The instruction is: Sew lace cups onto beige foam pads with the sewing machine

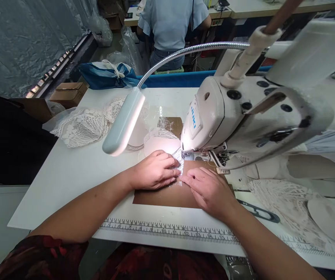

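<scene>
Hand-guiding a small lace piece under the needle of an industrial sewing machine.

The lace piece (pixel 179 159) lies on a brown plate (pixel 167 194) set into the table (pixel 68 171), directly below the sewing machine (pixel 214 116) head. The left hand (pixel 154 171) rests flat on it, fingers extended and pressing, grasping nothing. The right hand (pixel 209 190) lies just beside it, fingertips touching the fabric edge, likewise pressing and not clenched. A gooseneck lamp (pixel 123 122) lights the needle area. A heap of lace (pixel 82 124) sits further left, thread snips (pixel 257 212) lie to the right, and a printed ruler (pixel 167 229) runs along the table's near edge. A good result likely calls for even, light pressure from both hands, fabric kept taut and flat, fingertips clear of the needle.
</scene>
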Available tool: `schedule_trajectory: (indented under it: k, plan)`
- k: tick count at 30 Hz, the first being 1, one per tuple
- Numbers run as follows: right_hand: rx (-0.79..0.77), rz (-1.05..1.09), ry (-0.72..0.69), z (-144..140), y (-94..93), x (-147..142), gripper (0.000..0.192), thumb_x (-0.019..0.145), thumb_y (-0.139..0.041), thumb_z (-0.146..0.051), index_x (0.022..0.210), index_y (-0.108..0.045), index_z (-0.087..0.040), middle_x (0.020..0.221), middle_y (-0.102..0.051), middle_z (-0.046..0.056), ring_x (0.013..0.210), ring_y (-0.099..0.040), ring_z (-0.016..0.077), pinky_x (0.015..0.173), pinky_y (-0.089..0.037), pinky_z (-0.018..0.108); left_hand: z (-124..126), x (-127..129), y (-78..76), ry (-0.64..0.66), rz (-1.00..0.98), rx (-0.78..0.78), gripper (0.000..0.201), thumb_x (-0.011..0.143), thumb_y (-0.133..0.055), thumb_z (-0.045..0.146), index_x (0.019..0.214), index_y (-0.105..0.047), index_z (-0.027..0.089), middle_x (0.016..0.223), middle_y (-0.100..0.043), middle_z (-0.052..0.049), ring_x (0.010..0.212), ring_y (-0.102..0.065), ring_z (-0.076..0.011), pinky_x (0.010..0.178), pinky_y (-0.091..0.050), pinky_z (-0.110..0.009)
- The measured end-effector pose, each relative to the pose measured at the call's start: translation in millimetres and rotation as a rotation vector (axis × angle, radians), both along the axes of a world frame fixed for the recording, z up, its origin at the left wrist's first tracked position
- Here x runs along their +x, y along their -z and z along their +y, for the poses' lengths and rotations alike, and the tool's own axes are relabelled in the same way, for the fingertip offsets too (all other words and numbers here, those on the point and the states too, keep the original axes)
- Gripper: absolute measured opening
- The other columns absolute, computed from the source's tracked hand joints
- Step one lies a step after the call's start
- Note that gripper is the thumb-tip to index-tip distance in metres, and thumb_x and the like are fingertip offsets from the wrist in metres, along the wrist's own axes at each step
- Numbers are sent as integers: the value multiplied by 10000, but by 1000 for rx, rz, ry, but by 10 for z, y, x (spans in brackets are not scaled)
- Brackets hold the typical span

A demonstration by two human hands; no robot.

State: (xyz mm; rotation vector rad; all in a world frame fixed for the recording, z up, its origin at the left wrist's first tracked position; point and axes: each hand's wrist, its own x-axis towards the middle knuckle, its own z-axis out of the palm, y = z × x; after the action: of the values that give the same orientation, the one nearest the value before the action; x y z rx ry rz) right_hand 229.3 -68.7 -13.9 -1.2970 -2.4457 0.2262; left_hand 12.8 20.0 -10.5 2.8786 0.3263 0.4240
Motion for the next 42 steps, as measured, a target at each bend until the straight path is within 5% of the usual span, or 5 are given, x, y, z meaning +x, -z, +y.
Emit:
schedule_trajectory:
  k: [8, 24, 34, 42]
  plan:
    - [133, 13, 51, -7, 78, 36, 322, 824, -468, -51, 1046, -678, -154, 843, -660, 39, 701, -530, 146, 614, -374, 267, -13, 6, 26, -6, 23, 12, 305, 960, -429, 313, 1125, -639, 165, 1118, -623, -110, 930, -544, -201, 855, -400, -371]
    - [111, -113, 51, 10, 32, 1, 356, 805, -423, -42, 1004, -694, -158, 771, -627, 40, 686, -483, 162, 600, -336, 277, -9, 81, 5, -133, 79, -22, 364, 975, -404, 280, 1261, -568, 127, 1301, -584, -125, 1102, -540, -235, 916, -439, -382]
    - [66, -224, 247, 56, 47, -55, 446, 769, -479, -48, 1128, -665, -237, 925, -665, 45, 819, -524, 196, 564, -294, 286, 53, 69, 8, -147, 99, 82, 344, 960, -422, 236, 1260, -566, 145, 1318, -574, -115, 1113, -518, -237, 927, -390, -382]
    - [3, -265, 331, 89, 29, -87, 510, 753, -480, -28, 1171, -634, -276, 763, -641, 33, 659, -492, 169, 536, -281, 294, 93, 87, -31, -196, 110, 61, 338, 956, -406, 208, 1248, -573, 169, 1300, -590, -95, 1130, -493, -246, 932, -355, -395]
